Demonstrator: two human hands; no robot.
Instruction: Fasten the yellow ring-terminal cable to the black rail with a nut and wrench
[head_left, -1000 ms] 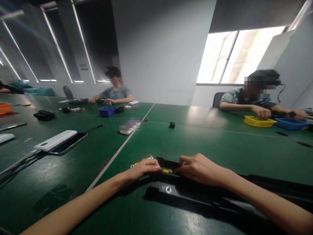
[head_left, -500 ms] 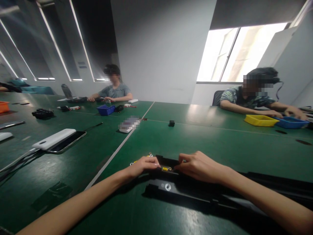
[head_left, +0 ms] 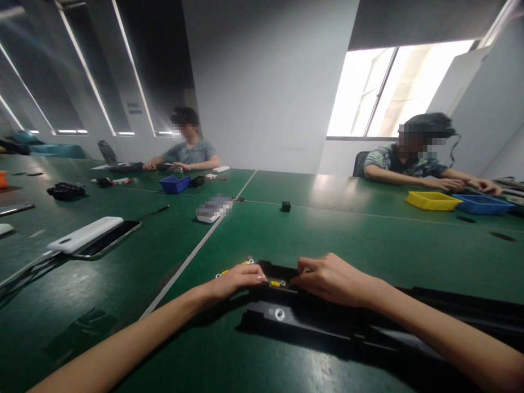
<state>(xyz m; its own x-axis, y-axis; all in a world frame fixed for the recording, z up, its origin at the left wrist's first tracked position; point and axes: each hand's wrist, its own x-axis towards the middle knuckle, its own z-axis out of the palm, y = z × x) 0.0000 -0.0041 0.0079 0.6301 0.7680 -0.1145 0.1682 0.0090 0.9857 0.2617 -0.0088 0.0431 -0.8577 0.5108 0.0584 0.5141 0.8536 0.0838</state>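
Observation:
A long black channel-shaped piece [head_left: 282, 268] lies across the table in front of me. Inside its left end sits a short yellow-sleeved lead with a ring terminal [head_left: 275, 284]. The fingers of my left hand [head_left: 241, 277] are pinched at the lead's left end. My right hand [head_left: 331, 277] is curled over the channel just right of the ring, its thumb and fingers closed at the black wall; the fingertips are partly hidden. Behind my left hand lie more yellow leads with ring terminals [head_left: 248, 262]. Nearer to me rests a second black channel piece [head_left: 311, 325] with a round silver fitting [head_left: 279, 314].
A small black cube [head_left: 285, 207] and a white device [head_left: 210, 212] stand ahead on the green table. Leftward are a white power bank [head_left: 85, 233], a phone [head_left: 108, 240] and cables. Two people sit opposite, near blue [head_left: 175, 184] and yellow [head_left: 433, 201] bins.
Both hands keep almost the same place and grip on the channel and lead. The whole view has shifted slightly. The right-hand co-worker's hands have moved at the blue bin.

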